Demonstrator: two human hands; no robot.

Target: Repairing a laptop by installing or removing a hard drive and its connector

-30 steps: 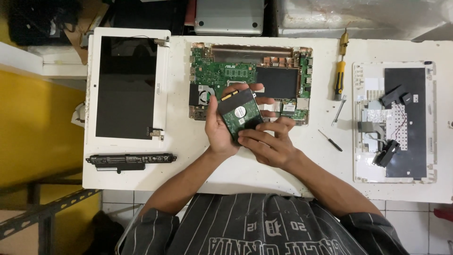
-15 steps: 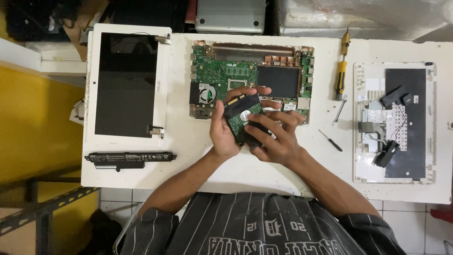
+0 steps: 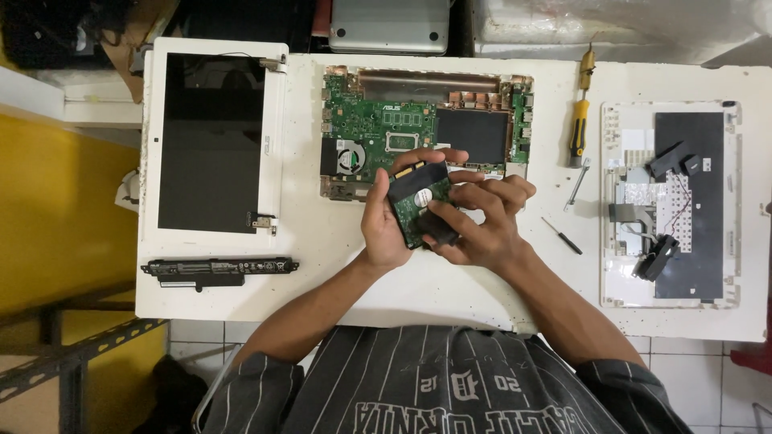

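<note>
White tabletop (image 3: 515, 297), bearing dismantled laptop parts.

- Laptop screen panel (image 3: 213, 141): white bezel, dark glass, lying flat at the left, hinges at its right corners.
- Long black battery pack (image 3: 217, 268): just below the screen panel, parallel to the tabletop's front edge.
- Green motherboard (image 3: 378, 120): top centre, with a small fan at lower left, a copper heat pipe along its top edge and a black patch to its right.
- Yellow-and-black screwdriver (image 3: 579, 124): right of the motherboard, pointing away.
- Small dark-handled screwdriver (image 3: 560, 235): lower, lying aslant.
- White keyboard case (image 3: 671, 205): far right, underside up, black sheet and loose black pieces on it.
- Silver laptop (image 3: 390, 24): beyond the far edge.
</note>
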